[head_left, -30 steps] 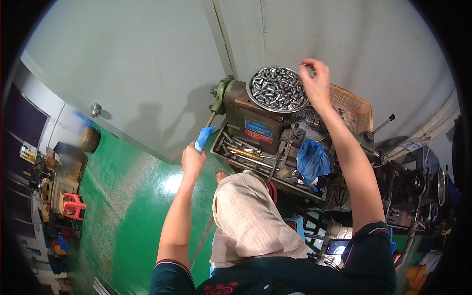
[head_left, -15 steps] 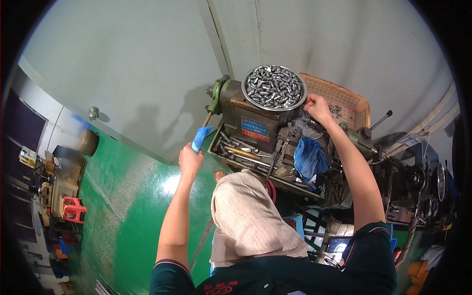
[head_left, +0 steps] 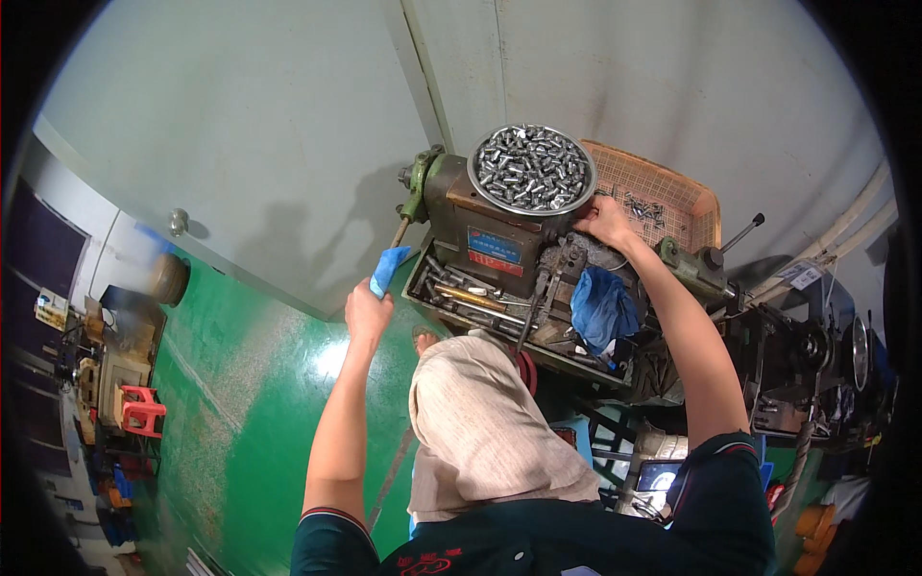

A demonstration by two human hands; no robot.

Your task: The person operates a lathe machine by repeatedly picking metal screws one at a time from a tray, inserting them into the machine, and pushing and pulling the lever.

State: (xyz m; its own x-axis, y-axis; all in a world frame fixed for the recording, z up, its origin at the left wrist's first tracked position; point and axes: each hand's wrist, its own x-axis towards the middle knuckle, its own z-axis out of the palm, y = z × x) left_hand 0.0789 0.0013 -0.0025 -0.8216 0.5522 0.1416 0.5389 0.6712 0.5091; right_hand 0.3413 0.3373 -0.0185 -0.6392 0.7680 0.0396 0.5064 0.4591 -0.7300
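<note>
My left hand (head_left: 369,315) is wrapped around the end of a long lever (head_left: 400,233) on the left of a small green lathe (head_left: 444,192). A blue wrapping (head_left: 387,269) covers the lever just above my fist. My right hand (head_left: 605,223) reaches to the lathe's work area, below the right rim of the bowl, its fingers bent together. What those fingers pinch, if anything, is hidden. A round metal bowl (head_left: 472,175) heaped with small shiny metal parts (head_left: 533,168) rests on top of the lathe. Behind my right hand, a tan plastic basket (head_left: 706,182) holds some more parts.
A tray (head_left: 427,305) with rods and tools runs along the lathe's front. A crumpled blue cloth (head_left: 603,309) lies on the machine, under my right forearm. A thin lever (head_left: 744,230) sticks up at the right. Beige cloth (head_left: 480,413) covers my lap; a red stool (head_left: 142,411) stands far left.
My right hand has shifted slightly down and left, closer in beneath the bowl's edge. My left hand keeps its hold on the lever. The whole view has moved slightly.
</note>
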